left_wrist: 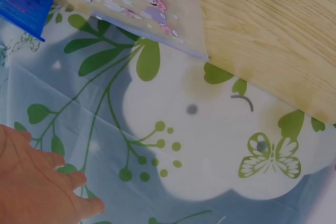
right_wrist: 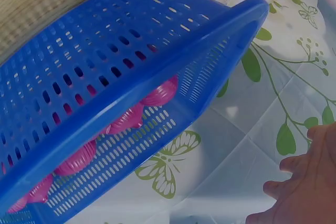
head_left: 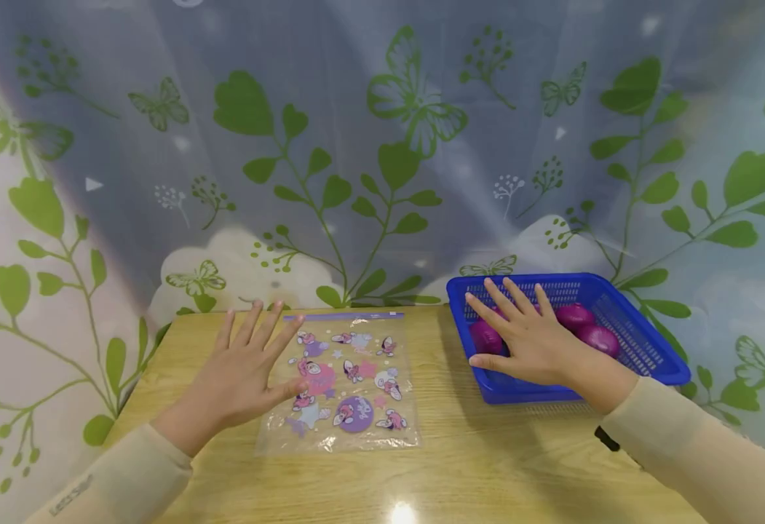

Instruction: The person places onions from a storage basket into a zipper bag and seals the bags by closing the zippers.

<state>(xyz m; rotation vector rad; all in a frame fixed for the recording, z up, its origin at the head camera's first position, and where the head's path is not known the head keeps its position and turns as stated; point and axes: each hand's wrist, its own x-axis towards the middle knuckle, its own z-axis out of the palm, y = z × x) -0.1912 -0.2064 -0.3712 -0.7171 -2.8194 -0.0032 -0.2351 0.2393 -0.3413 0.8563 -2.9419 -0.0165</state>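
My left hand [head_left: 241, 378] is spread with straight fingers, and in the head view it overlaps the left side of a clear zip bag [head_left: 382, 422] printed with pink and purple cartoon figures. That bag lies flat on the table, its purple zip strip at the far side. Fingers spread apart, my right hand [head_left: 533, 342] holds nothing and overlaps the near left part of a blue plastic basket [head_left: 651, 364] in the head view. Inside the basket lie several purple-red onions [head_left: 598, 340], some hidden behind the hand. The right wrist view shows onions [right_wrist: 79, 158] along the basket's inside.
The light wood table [head_left: 330, 487] ends at the back against a hanging cloth [head_left: 330, 87] with green leaves and butterflies. This cloth also hangs at both sides. The basket stands at the table's back right, to the right of the bag.
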